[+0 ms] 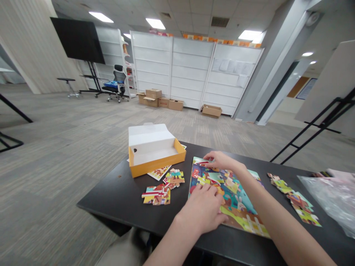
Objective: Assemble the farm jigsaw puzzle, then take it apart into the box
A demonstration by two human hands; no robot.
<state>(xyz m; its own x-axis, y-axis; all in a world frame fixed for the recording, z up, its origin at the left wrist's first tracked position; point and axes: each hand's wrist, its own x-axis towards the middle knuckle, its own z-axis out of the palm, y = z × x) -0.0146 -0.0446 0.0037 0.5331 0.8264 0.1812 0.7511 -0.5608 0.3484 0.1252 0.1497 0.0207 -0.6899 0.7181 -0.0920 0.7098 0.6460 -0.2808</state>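
A colourful puzzle board lies on the black table, with a rabbit and a fence pictured on it and several loose pieces on top. My left hand rests palm down over the board's near left part, its fingers lying loosely bent across it. At the board's far left corner my right hand pinches a puzzle piece with red and white on it, low against the surface. Both hands partly cover the picture. Joined puzzle pieces lie left of the board, and a strip of pieces lies to its right.
An open yellow box with a white inside stands at the table's far left, over printed sheets. Clear plastic wrapping covers the right end. Beyond the table are cardboard boxes, an office chair and a stand.
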